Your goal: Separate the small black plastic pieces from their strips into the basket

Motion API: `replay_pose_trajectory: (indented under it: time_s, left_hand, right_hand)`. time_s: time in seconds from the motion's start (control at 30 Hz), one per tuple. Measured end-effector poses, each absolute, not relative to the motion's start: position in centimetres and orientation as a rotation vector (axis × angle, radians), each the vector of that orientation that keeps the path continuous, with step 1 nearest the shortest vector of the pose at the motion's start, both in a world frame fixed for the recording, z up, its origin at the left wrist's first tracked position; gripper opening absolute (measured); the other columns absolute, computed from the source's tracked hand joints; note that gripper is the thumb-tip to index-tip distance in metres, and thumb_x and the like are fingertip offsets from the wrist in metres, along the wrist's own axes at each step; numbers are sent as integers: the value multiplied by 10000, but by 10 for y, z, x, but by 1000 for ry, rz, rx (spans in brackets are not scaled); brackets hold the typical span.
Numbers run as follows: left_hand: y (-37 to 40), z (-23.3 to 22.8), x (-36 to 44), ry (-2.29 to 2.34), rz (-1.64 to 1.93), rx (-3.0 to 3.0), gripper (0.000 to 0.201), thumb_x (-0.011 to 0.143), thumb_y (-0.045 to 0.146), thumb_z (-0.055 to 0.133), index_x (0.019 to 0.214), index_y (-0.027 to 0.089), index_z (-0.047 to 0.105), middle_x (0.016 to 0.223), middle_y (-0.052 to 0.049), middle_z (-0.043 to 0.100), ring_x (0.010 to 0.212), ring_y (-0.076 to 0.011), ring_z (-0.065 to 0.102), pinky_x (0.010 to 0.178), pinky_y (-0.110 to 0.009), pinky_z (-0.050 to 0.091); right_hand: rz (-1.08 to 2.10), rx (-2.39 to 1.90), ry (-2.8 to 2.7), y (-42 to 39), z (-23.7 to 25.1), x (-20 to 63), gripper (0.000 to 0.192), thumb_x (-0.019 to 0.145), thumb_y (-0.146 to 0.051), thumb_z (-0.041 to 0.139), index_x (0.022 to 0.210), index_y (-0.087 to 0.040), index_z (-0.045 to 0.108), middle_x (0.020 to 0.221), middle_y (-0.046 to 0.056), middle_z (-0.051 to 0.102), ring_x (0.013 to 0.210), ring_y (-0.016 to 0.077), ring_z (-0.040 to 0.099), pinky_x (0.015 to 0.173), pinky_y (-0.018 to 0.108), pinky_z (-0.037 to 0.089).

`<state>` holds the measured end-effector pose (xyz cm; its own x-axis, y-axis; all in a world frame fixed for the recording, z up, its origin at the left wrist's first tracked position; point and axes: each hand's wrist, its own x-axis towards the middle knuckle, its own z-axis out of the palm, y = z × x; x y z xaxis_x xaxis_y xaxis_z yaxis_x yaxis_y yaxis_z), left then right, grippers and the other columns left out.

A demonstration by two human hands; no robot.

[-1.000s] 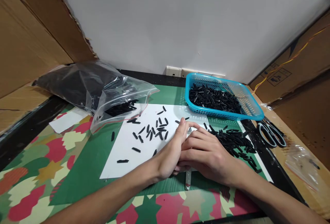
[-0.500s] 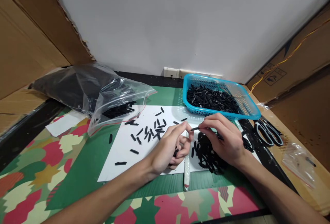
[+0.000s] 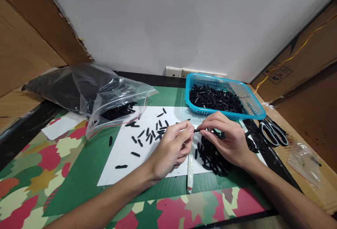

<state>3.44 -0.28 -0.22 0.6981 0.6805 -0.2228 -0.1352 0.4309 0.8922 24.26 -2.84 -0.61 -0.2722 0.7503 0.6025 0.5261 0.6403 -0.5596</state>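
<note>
A: Where does the single head view look from?
B: From above the near table (image 3: 79, 172) edge, facing forward and down, close over both hands.
A: How far does it reach?
B: To the white wall (image 3: 184, 21) behind.

No words or numbers can be read here. The cardboard box (image 3: 283, 72) at the right carries only small black printed handling symbols inside a frame, too small to tell which they are.

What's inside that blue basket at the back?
The blue basket holds a heap of small black pieces. Its floor is covered by them, so anything underneath cannot be seen.
</note>
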Motion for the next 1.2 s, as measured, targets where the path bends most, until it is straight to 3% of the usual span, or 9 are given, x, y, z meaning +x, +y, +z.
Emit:
replay_pose_trajectory:
  time_s: [0.6,0.8,1.2]
  left_hand:
    - [-2,-2,35,647,576,982,337,1050,487,518,838,231,466,524,113,360,374,-32,172,337,-105,158]
    - [1,0,36,666,576,938,298,1048,505,472,895,251,501,510,112,363,358,-47,161,326,-116,127]
    - [-6,2,36,685,563,1021,349,1049,514,506,850,227,487,509,112,334,374,-33,184,346,-96,163]
  right_hand:
    - [371,-991,-1873,-30,-2,240,97,958,-100,736,1004,-185,746,913,38,727,866,183,663,790,334,529]
    - [261,-978,-1900,-29,3,248,115,955,-75,715,987,-183,735,910,50,722,859,191,652,784,355,525]
    - [287,-916,-1911,-28,1,244,139,931,-70,747,1010,-185,748,900,52,716,834,193,659,750,358,535]
